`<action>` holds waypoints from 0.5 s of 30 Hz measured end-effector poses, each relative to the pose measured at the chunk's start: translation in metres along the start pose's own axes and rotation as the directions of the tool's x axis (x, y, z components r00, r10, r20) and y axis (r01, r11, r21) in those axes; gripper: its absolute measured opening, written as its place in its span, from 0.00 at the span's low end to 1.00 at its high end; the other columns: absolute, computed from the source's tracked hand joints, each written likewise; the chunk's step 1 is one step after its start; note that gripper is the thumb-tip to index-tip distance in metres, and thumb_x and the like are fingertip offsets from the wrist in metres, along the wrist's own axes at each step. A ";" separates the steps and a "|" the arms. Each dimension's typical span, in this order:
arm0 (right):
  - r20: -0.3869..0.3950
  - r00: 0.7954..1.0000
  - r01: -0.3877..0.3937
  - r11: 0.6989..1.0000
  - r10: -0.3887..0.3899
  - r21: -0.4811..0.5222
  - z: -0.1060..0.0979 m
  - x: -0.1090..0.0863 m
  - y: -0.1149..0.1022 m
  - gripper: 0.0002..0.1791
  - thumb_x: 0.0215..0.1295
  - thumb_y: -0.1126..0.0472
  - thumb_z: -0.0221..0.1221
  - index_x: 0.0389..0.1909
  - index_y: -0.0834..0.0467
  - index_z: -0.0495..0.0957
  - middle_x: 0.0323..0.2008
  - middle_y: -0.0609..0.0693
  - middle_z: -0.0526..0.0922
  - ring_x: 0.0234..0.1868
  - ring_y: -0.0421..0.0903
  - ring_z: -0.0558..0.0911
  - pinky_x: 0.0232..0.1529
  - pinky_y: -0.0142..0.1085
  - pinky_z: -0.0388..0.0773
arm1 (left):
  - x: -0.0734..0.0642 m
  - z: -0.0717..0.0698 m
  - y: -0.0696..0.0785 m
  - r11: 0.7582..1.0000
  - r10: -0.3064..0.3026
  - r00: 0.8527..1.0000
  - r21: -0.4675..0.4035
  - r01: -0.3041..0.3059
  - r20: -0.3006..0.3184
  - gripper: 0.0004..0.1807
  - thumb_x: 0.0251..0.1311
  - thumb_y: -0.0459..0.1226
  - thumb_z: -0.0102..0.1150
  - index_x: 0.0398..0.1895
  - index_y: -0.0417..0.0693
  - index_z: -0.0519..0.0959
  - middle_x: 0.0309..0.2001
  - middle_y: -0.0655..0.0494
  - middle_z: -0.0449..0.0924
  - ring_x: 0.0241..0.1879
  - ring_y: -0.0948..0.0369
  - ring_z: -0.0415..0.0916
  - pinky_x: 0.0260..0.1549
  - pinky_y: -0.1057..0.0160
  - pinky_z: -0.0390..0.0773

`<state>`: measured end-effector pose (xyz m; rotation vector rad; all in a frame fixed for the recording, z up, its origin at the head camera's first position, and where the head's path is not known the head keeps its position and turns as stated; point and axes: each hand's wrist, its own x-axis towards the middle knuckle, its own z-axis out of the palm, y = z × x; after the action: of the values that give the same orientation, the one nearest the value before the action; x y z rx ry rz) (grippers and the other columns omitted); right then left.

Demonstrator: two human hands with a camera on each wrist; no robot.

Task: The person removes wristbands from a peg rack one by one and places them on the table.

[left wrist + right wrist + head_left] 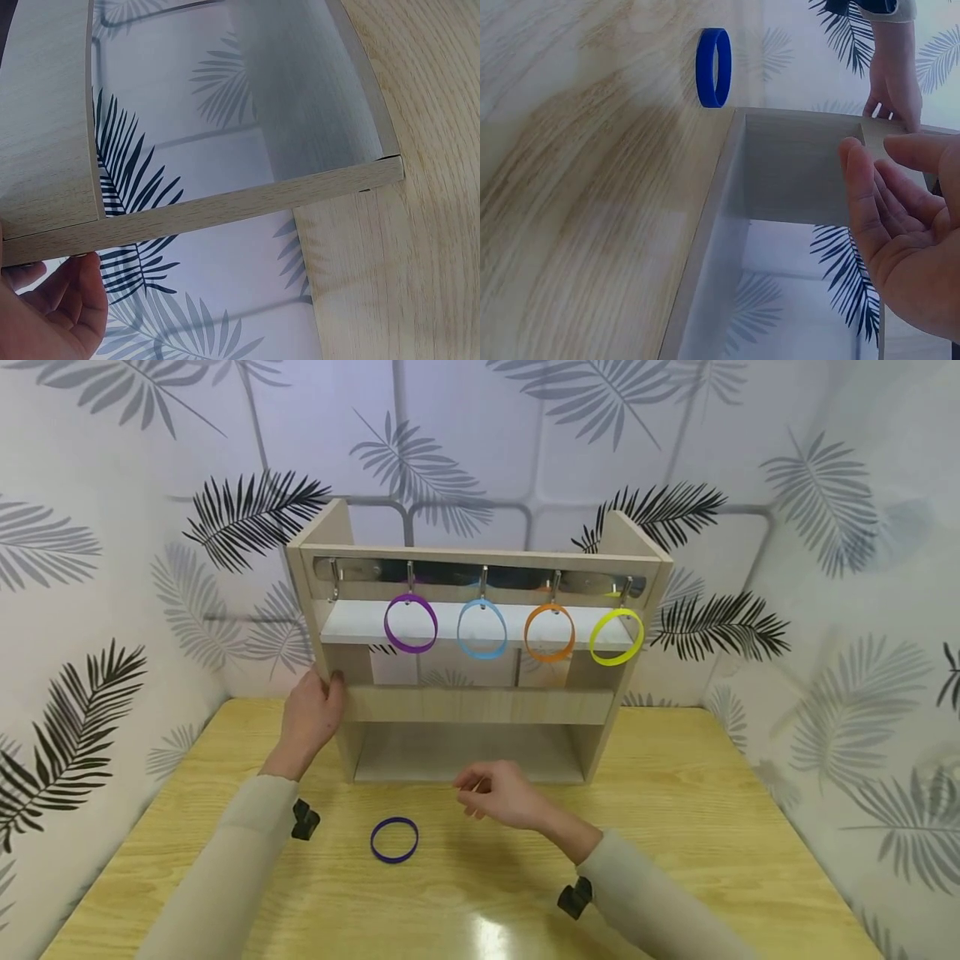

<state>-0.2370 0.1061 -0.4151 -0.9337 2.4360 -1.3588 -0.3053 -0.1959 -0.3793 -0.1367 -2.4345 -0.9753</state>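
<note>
The left hand (311,714) gripped the left side panel (225,202) of a pale wooden shelf unit (480,704). A thin dark-purple ring (393,860) lay on the yellowish wood-grain table (675,827). A purple ring (411,650) and a light-blue ring (482,656) hung from metal hooks (410,578). The right hand (498,793), fingers loosely bent around nothing, hovered low before the unit. An orange ring (550,657) and a yellow ring (611,662) hung furthest right.

In the head view, the left arm (228,856) slants up from the bottom left, and the left hand (309,714) sits left of centre, its fingers bent in a grip. The right arm (648,889) enters at the lower right, angled up and leftward; the right hand (501,793) is just below centre, its fingers (864,199) loosely curled, the thumb (919,151) apart from them in the right wrist view.
</note>
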 end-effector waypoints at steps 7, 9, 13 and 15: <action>-0.015 1.000 0.015 1.000 -0.015 0.001 -0.012 -0.002 0.003 0.10 0.65 0.64 0.58 0.44 0.64 0.79 0.35 0.57 0.81 0.30 0.49 0.83 0.29 0.36 0.80 | 0.000 0.000 0.000 1.000 -0.009 1.000 0.000 0.009 -0.006 0.27 0.71 0.46 0.35 0.60 0.30 0.66 0.48 0.31 0.74 0.45 0.38 0.75 0.41 0.40 0.73; -0.021 1.000 0.003 1.000 -0.003 0.005 -0.014 -0.003 0.002 0.10 0.65 0.64 0.57 0.44 0.63 0.79 0.35 0.56 0.81 0.31 0.52 0.83 0.29 0.36 0.80 | 0.000 0.000 0.001 1.000 -0.008 1.000 -0.005 0.008 -0.004 0.28 0.71 0.46 0.35 0.61 0.31 0.65 0.49 0.31 0.74 0.45 0.38 0.75 0.41 0.41 0.73; -0.034 0.999 -0.020 1.000 0.019 -0.010 -0.019 -0.005 0.002 0.10 0.66 0.63 0.57 0.45 0.62 0.79 0.36 0.55 0.82 0.31 0.50 0.83 0.29 0.35 0.79 | 0.000 0.000 0.002 1.000 -0.003 1.000 -0.004 0.003 -0.001 0.28 0.72 0.45 0.35 0.62 0.31 0.64 0.50 0.31 0.74 0.45 0.38 0.75 0.40 0.41 0.74; -0.039 0.999 -0.025 1.000 0.025 -0.010 -0.020 -0.006 0.002 0.10 0.66 0.62 0.58 0.45 0.61 0.79 0.35 0.54 0.81 0.31 0.50 0.83 0.30 0.35 0.79 | 0.000 0.000 0.002 1.000 0.002 1.000 0.000 -0.002 0.000 0.27 0.72 0.45 0.34 0.62 0.31 0.64 0.49 0.31 0.74 0.45 0.38 0.75 0.40 0.40 0.73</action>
<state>-0.2424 0.1245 -0.4061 -0.8841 2.4768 -1.3701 -0.3045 -0.1946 -0.3778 -0.1400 -2.4340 -0.9747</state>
